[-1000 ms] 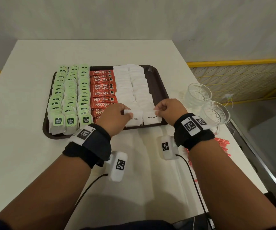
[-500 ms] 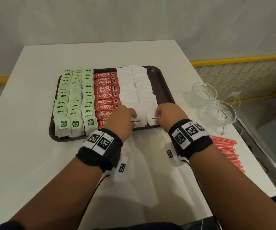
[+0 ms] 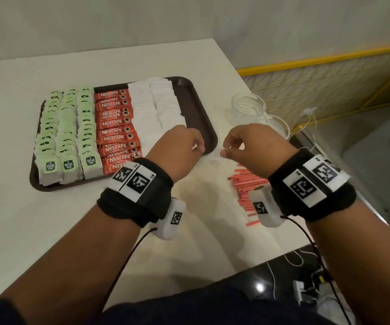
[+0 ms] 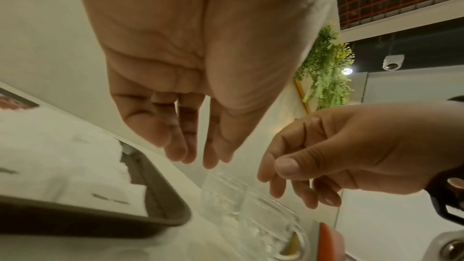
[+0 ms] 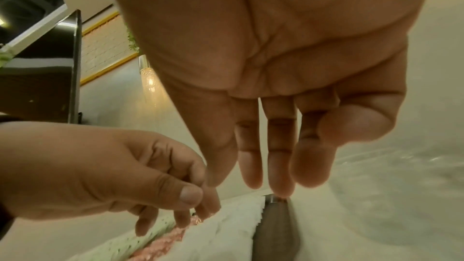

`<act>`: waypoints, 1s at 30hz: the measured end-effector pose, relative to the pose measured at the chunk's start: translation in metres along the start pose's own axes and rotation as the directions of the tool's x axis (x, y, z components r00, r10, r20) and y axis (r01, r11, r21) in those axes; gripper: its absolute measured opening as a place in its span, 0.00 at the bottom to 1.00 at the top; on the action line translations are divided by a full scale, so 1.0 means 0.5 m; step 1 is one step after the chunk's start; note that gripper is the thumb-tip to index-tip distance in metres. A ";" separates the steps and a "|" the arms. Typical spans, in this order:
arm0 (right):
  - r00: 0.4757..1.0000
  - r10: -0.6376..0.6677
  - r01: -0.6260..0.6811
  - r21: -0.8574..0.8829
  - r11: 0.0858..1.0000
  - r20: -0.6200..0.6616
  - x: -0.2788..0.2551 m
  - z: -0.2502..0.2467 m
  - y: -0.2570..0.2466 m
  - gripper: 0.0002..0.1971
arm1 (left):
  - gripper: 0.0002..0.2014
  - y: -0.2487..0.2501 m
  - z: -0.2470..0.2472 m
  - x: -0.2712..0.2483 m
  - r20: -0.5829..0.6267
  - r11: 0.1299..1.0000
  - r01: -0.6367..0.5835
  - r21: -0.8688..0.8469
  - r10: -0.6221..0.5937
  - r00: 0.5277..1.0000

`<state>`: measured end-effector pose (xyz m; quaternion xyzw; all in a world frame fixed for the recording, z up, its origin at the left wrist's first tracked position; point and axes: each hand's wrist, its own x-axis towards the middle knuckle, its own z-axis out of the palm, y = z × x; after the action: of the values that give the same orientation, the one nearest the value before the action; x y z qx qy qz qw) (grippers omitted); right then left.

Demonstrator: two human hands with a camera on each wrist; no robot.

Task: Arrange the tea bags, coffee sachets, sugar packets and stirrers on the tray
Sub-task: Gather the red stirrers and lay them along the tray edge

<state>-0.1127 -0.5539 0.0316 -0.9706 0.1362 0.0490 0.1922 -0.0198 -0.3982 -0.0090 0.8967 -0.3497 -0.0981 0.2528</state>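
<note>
A dark brown tray lies flat on the table, filled in lengthwise bands: three overlapping rows of green-tagged tea bags on its left, one column of red Nescafé coffee sachets in the middle, and two columns of white sugar packets on the right. The strip along the tray's right rim is bare. Thin red stirrers lie in a loose pile on the table, right of the tray and apart from it.

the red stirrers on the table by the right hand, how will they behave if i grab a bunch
The stirrers look thin and straight, so probably light and slightly bendy. Lying loose in a heap on the table, some would likely slip from a bunch, and, if round, might roll.
</note>
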 end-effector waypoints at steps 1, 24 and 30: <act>1.000 0.002 -0.001 -0.023 1.000 0.026 -0.020 -0.011 0.023 0.12 | 0.07 0.020 0.010 -0.002 0.026 0.999 -0.034 0.002 0.034 0.999; 0.984 0.018 0.034 -0.290 0.957 0.177 -0.167 0.074 0.255 0.29 | 0.26 0.245 0.227 -0.060 0.280 0.897 -0.183 0.402 0.070 0.957; 0.987 0.016 0.040 -0.341 0.939 0.161 -0.156 0.085 0.253 0.23 | 0.18 0.244 0.229 -0.061 0.272 0.884 -0.168 0.436 0.048 0.961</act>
<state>-0.2253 -0.6308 -0.0414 -0.9829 0.1036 0.1489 0.0310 -0.1532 -0.4984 -0.0431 0.8899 -0.4420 -0.1129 -0.0059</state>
